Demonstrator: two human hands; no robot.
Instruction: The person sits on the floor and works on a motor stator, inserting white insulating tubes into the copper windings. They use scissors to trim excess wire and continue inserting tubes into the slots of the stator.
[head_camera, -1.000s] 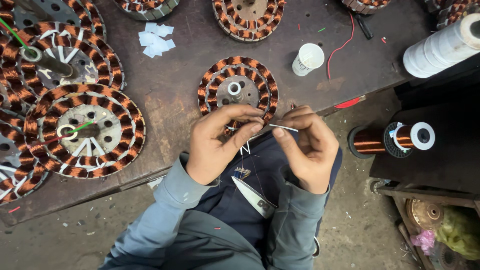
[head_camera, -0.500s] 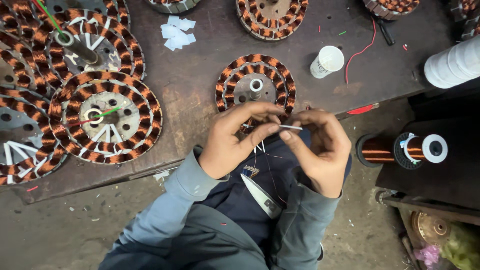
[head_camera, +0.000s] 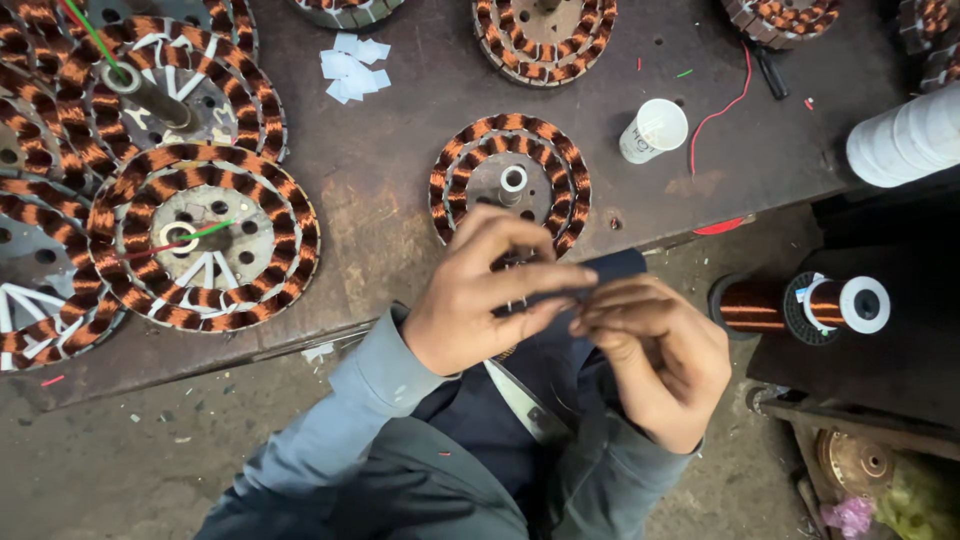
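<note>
1. Two hands are brought together just below the tabletop (head_camera: 400, 150) edge, over the lap; a small thin piece is pinched between their fingertips, too small and too covered to be identified.
2. The left hand (head_camera: 480, 300) is closed in a pinch, thumb and forefinger stretched toward the right hand (head_camera: 655, 355), whose fingers are curled shut around the same piece. The fingertips of both hands are touching.
3. A copper-wound stator (head_camera: 510, 180) with a white centre bush is seen lying flat on the tabletop just beyond the hands, partly covered by the left fingers.
4. A white paper cup (head_camera: 652, 130) is tipped on its side to the right of that stator, near a loose red wire (head_camera: 720, 110).
5. Larger wound stators (head_camera: 205, 235) are stacked overlapping at the left of the tabletop; a few white paper scraps (head_camera: 352, 65) lie above them.
6. A copper wire spool (head_camera: 800, 305) is seen on its side, off the tabletop at the right, with a white roll (head_camera: 905, 135) above it.
7. Grey sleeves (head_camera: 340, 420) and a dark apron are seen below the hands.
</note>
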